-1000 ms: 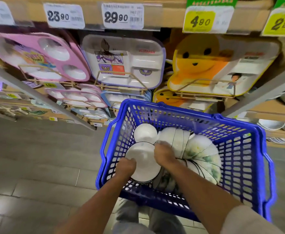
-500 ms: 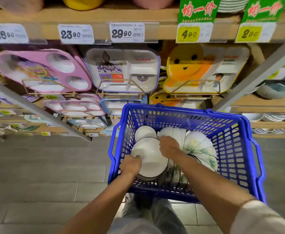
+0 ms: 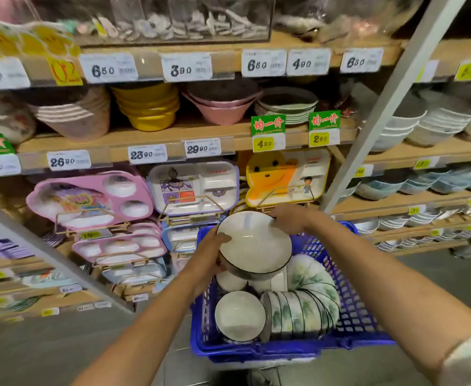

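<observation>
A stack of white bowls with dark rims (image 3: 255, 246) is lifted above a blue plastic basket (image 3: 357, 321). My left hand (image 3: 212, 247) grips the stack's left side, thumb over the rim. My right hand (image 3: 288, 218) holds the far right rim with curled fingers. Inside the basket lie a white bowl (image 3: 240, 316) at the front left and a curved row of several leaf-patterned bowls (image 3: 304, 307) on their sides.
Wooden store shelves stand ahead with price tags. Pink compartment trays (image 3: 89, 199), a white tray (image 3: 195, 188) and a yellow tray (image 3: 281, 176) sit on wire stands just beyond the basket. Stacked bowls (image 3: 148, 107) fill higher shelves. A grey upright (image 3: 390, 107) slants at right.
Both hands have lifted the stack of white bowls up out of the basket. The view has tilted upward, showing higher shelves.
</observation>
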The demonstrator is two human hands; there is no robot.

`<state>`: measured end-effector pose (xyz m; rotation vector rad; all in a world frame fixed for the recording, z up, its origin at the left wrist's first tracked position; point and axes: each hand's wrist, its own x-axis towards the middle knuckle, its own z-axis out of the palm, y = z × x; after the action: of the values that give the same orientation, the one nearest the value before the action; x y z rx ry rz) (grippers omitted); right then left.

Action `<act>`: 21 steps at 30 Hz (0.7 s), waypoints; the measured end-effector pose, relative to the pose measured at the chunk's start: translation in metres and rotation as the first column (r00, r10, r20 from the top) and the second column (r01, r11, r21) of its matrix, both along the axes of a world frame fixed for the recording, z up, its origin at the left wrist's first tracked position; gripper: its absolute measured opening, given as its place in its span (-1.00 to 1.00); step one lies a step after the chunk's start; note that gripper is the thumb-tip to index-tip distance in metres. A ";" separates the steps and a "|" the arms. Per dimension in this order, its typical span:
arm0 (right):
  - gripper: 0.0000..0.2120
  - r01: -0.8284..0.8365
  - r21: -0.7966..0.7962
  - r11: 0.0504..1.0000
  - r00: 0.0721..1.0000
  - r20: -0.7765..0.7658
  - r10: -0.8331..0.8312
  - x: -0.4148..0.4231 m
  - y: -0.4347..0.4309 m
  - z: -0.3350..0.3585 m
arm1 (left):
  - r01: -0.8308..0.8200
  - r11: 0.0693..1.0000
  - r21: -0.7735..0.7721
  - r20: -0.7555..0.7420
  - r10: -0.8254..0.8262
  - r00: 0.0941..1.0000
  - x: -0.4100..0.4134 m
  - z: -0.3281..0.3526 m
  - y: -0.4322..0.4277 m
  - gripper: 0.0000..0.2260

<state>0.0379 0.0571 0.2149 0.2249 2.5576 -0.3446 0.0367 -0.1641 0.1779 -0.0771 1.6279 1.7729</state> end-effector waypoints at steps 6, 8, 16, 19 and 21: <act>-0.69 0.043 -0.091 0.995 0.986 -0.156 -0.057 0.008 -0.012 0.101 | -0.059 0.990 0.132 -0.097 0.072 0.993 -0.013 0.078 0.003 -0.54; -0.68 0.177 -0.299 0.938 0.926 -0.272 -0.261 0.020 -0.013 0.117 | -0.114 0.986 0.123 -0.120 0.129 0.984 -0.014 0.104 0.005 -0.57; -0.70 0.123 -0.992 0.028 0.597 0.052 -0.800 0.085 -0.022 0.138 | -0.137 0.968 0.210 -0.140 0.168 0.976 -0.005 0.172 0.026 -0.80; -0.63 -0.021 -0.992 -0.127 0.536 0.096 -0.838 0.104 -0.024 0.147 | -0.135 0.968 0.213 -0.103 0.160 0.982 0.010 0.188 0.047 -0.76; -0.67 -0.115 -0.982 -0.152 0.452 0.085 -0.888 0.114 -0.022 0.153 | -0.112 0.969 0.222 -0.110 0.139 0.984 0.023 0.198 0.063 -0.71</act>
<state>0.1524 0.0350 0.3675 0.5823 1.7832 -3.0168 0.0601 -0.1011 0.3754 0.0326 1.5351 2.0786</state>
